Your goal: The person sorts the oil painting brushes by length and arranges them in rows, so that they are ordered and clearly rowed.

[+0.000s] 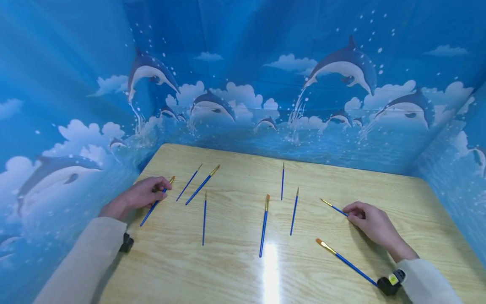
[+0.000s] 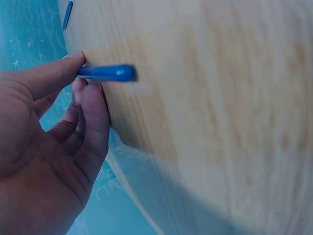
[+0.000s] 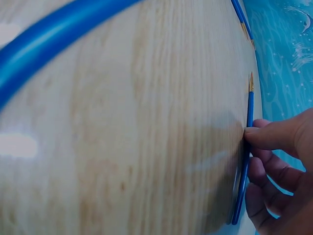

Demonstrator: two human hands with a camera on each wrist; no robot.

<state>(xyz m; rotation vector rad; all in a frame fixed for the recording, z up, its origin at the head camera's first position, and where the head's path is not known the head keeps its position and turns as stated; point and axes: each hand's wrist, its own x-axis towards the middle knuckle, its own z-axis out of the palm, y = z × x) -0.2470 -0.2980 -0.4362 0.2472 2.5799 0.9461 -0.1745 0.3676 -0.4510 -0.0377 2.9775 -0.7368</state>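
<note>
On the left of the table, my left hand (image 1: 141, 195) pinches a blue-handled paintbrush (image 1: 149, 214) between thumb and fingers, its orange bristles pointing away. The left wrist view shows the rounded handle end (image 2: 115, 73) sticking out past the fingertips. Over on the right, my right hand (image 1: 373, 223) pinches a thinner blue paintbrush (image 1: 336, 208) whose gold ferrule points to the far left. Its handle (image 3: 243, 181) runs behind the curled fingers in the right wrist view. Near the right wrist lies a flat orange-tipped paintbrush (image 1: 351, 265), its handle end at the wrist camera.
Between the hands, several paintbrushes lie spread on the wooden table (image 1: 231, 270), among them a wide one (image 1: 263, 228), a thin one (image 1: 204, 219) and a slanted one (image 1: 201, 187). A blue dolphin-print curtain (image 1: 243, 63) stands along the table's back and sides.
</note>
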